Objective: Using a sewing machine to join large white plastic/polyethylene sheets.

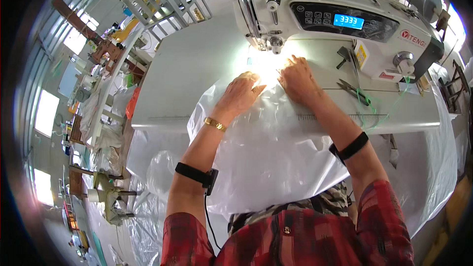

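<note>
One left hand (240,92), one right hand (300,80) at plastic sheeting (266,162) by sewing machine (340,19), grip of fingers (293,65) unclear

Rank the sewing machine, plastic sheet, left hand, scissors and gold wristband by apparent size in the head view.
1. Sewing machine and plastic sheet: too close to rank; the sheet lies partly nearer the camera.
2. Left hand
3. Scissors
4. Gold wristband

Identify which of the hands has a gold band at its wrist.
The left hand: a gold band circles its wrist, while the right hand shows none there.
</note>
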`<state>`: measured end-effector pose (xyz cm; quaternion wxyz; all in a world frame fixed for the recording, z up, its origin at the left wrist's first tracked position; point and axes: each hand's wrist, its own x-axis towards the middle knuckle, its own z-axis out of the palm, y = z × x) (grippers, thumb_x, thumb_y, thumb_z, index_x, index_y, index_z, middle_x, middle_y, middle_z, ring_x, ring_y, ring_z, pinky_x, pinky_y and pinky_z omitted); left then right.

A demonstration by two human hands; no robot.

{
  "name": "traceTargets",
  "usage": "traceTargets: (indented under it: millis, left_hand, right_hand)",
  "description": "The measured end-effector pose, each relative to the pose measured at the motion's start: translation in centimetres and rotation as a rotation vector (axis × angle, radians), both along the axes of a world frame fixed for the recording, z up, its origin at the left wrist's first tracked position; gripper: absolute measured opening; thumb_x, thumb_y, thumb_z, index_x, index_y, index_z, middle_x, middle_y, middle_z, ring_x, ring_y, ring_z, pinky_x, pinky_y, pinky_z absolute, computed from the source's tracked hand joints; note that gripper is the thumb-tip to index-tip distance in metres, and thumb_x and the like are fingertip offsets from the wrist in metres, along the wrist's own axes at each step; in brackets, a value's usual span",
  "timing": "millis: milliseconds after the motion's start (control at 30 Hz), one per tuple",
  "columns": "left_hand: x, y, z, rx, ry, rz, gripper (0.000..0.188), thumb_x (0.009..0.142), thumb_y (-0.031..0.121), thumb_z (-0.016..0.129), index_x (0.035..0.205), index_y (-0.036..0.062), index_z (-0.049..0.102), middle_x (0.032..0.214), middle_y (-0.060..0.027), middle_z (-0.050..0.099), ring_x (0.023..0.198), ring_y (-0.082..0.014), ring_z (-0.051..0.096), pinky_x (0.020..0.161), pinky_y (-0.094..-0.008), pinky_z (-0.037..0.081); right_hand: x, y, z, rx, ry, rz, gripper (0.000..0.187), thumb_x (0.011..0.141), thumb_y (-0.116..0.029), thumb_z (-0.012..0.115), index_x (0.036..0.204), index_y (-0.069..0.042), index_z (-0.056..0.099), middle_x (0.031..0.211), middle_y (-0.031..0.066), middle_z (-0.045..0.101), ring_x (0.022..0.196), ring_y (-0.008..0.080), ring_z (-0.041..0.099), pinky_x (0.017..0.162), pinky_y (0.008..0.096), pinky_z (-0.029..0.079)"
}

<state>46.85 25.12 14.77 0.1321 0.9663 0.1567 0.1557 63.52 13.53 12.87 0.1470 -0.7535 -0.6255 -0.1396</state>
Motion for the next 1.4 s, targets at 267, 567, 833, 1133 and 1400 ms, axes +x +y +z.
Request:
traceTargets:
  millis: [267,567,833,1133,1400]
  left_hand:
    - [-13.8,-9.2,1.9,0.106,-0.036,0.158,0.069,0.085,0.036,0.068,0.139,0.0021,0.043,0.149,-0.0253,0.030,0.139,-0.0397,0.028,0.111,-0.0450,0.028]
    - [-28.7,-17.9,-6.9,-0.018,-0.014,0.800,0.109,0.066,0.024,0.085,0.149,0.0036,0.017,0.151,-0.0261,0.024,0.136,-0.0412,0.033,0.106,-0.0499,0.033]
    - [-33.4,-14.3,-15.8,-0.295,-0.691,1.043,0.029,0.069,0.004,0.077,0.095,-0.0038,0.067,0.063,-0.0055,0.054,0.061,-0.0122,0.050,0.060,-0.0277,0.046]
    - [-36.0,-15.7,1.8,-0.295,-0.736,0.906,0.010,0.074,-0.001,0.072,0.075,-0.0006,0.062,0.063,0.0016,0.048,0.062,-0.0057,0.043,0.056,-0.0217,0.035]
    - [-42.4,-13.4,5.0,0.057,-0.395,0.844,0.011,0.075,-0.001,0.072,0.081,-0.0035,0.063,0.073,-0.0063,0.056,0.061,-0.0148,0.049,0.059,-0.0273,0.040]
  right_hand:
    - [2.0,1.4,-1.3,0.036,-0.032,-0.020,0.022,0.086,-0.025,0.060,0.097,-0.007,0.066,0.101,0.0135,0.061,0.106,0.0279,0.054,0.093,0.0415,0.040]
    - [1.3,0.6,-1.7,0.140,-0.014,0.013,0.021,0.084,-0.025,0.064,0.092,-0.006,0.067,0.099,0.0132,0.063,0.103,0.0261,0.056,0.089,0.0391,0.043]
    - [0.8,-0.8,-0.5,0.174,0.061,0.070,0.031,0.087,-0.018,0.061,0.114,-0.003,0.060,0.111,0.0129,0.060,0.110,0.0288,0.053,0.097,0.0403,0.040]
    - [-6.7,-8.1,3.6,0.003,-0.110,0.334,0.060,0.079,-0.003,0.060,0.136,-0.009,0.044,0.140,0.0115,0.041,0.134,0.0292,0.034,0.114,0.0516,0.020]
    - [-10.4,-9.5,1.6,0.090,-0.004,0.377,0.056,0.079,-0.003,0.062,0.133,-0.006,0.047,0.129,0.0106,0.050,0.126,0.0276,0.044,0.110,0.0503,0.027]
